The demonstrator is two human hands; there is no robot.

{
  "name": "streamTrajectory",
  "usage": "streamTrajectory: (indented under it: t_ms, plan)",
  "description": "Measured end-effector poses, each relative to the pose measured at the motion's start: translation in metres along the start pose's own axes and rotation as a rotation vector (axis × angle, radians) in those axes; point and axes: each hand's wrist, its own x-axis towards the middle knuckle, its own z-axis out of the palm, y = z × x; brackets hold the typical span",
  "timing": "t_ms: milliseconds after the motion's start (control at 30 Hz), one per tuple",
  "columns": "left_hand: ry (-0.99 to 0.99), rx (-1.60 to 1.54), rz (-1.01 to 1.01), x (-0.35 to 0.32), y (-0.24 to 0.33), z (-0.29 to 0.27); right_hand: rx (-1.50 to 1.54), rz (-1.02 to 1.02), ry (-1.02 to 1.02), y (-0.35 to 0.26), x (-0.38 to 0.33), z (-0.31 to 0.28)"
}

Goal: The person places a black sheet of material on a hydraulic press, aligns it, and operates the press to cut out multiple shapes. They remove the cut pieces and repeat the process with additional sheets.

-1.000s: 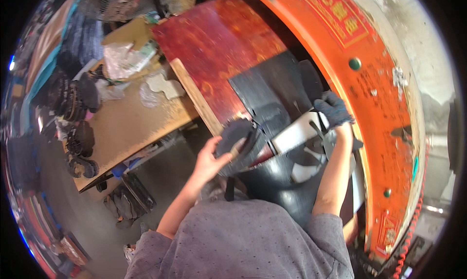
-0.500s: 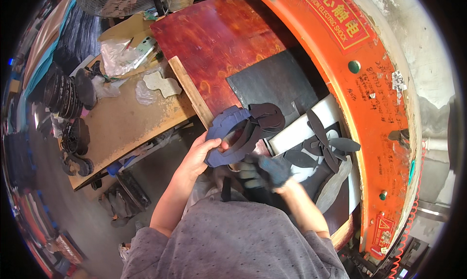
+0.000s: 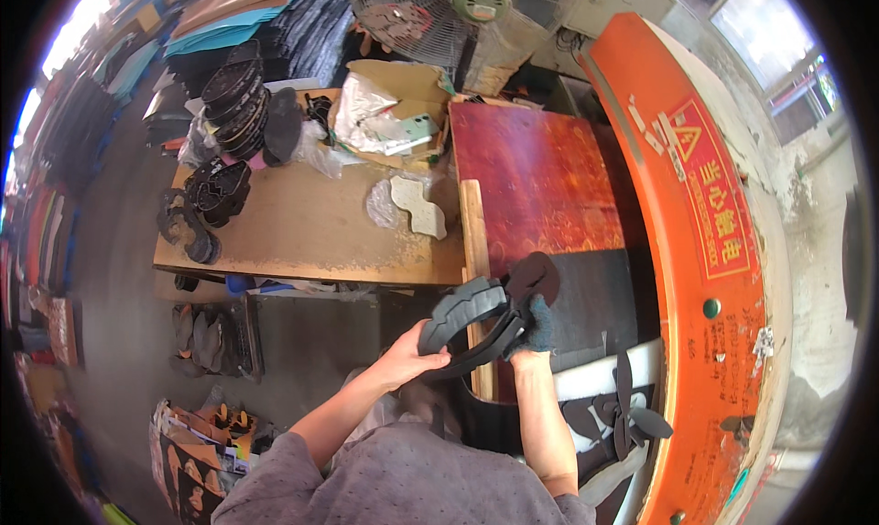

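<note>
My bare left hand is closed on one end of a curved bundle of dark foam sole pieces, thumb on the near side. The bundle bends into a loop with a gap in its middle. At its right end a brownish sole-shaped piece sticks up. My right hand, in a dark glove, is closed around that end; its fingertips are partly hidden. Both hands hold the bundle in the air, near the edge of a black sheet lying on a red-brown board.
An orange machine beam curves along the right. Below the black sheet are a white slab and loose black sole pieces. A wooden strip edges the board. The left table bears stacked dark sole-shaped forms and an open carton.
My view has swung, so more of the left table and the fan shows. My right hand, blurred below the bundle before, now grips its right end. My left hand keeps hold.
</note>
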Motion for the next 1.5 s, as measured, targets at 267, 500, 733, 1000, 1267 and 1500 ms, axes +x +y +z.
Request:
streamTrajectory:
  t_ms: [267, 500, 733, 1000, 1267, 1500]
  plan:
    - [0.587, -0.149, 0.181, -0.014, -0.013, -0.086, -0.203, 0.416, 0.006, 0.106, 0.112, 0.080]
    - [0.816, -0.176, 0.394, 0.038, -0.014, -0.202, -1.022, 0.293, -0.110, 0.159, 0.177, 0.128]
    - [1.176, 0.059, 0.042, 0.089, -0.090, -0.294, -0.890, 0.543, -0.227, 0.118, 0.074, 0.045]
    - [1.389, 0.836, 0.277, 0.060, -0.084, -0.246, -1.204, -0.046, 0.069, 0.003, -0.130, -0.011]
    - [-0.026, 1.172, 0.829, 0.055, -0.079, 0.021, -2.037, -0.763, 1.137, -0.052, -0.227, -0.062]
    - [-0.528, 1.381, 0.913, 0.042, -0.091, 0.111, -2.262, -0.756, 1.004, -0.121, -0.269, -0.086]
